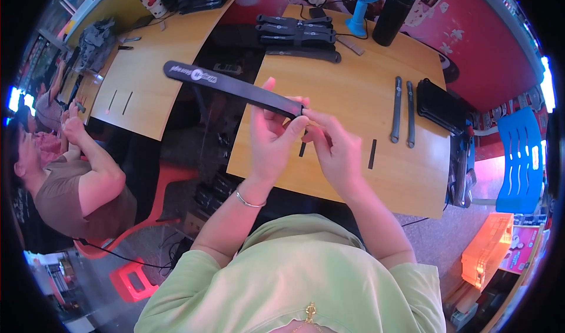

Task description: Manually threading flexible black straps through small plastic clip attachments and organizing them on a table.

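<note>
Centrally, the left hand [271, 143] grips a long dark strap [232, 87] slanting toward the frame's upper left; the right hand [339, 150] pinches its lower-right end.

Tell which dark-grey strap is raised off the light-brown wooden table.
The long dark-grey strap with white markings, gripped by the left hand, right hand at its end, unlike the two slim dark-grey straps lying on the table.

The held strap [235, 90] blocks the left; tabletop [368, 92] rightward is free until loose straps [396, 109].
</note>
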Demonstrator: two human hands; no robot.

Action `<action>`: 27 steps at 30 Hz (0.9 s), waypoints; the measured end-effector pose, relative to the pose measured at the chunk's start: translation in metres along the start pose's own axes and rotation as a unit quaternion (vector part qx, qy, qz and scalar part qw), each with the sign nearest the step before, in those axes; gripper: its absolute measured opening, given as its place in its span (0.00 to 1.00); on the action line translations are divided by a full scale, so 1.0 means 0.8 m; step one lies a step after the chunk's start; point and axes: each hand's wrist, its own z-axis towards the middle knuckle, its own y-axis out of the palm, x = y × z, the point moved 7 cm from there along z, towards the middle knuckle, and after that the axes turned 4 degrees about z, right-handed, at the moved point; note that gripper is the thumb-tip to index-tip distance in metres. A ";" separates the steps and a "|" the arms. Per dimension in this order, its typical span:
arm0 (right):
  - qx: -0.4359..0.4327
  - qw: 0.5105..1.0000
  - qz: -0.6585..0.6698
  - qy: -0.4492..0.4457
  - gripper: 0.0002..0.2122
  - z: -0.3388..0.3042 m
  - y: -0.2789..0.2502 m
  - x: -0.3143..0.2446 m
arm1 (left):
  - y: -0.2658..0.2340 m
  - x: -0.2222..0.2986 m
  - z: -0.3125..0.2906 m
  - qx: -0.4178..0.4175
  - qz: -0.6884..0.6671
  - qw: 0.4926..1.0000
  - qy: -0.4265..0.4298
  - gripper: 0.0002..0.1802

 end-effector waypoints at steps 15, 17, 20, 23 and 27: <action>0.079 0.985 -0.116 -0.099 0.15 0.017 -0.050 0.003 | 0.008 -0.018 -0.012 -0.150 0.069 0.982 -0.091 0.47; 0.159 0.987 0.005 0.036 0.11 0.042 -0.102 0.014 | 0.012 -0.049 -0.051 -0.187 0.010 0.964 -0.187 0.44; 0.009 0.999 0.016 0.038 0.09 0.030 -0.065 -0.015 | -0.023 -0.060 -0.045 -0.072 -0.037 0.980 -0.181 0.40; -0.082 0.996 -0.029 0.029 0.14 0.007 -0.041 -0.011 | -0.006 -0.050 -0.034 -0.066 -0.078 0.976 -0.195 0.35; -0.025 0.999 0.036 0.015 0.14 -0.010 -0.031 0.009 | 0.016 -0.039 -0.030 -0.114 -0.124 0.964 -0.205 0.35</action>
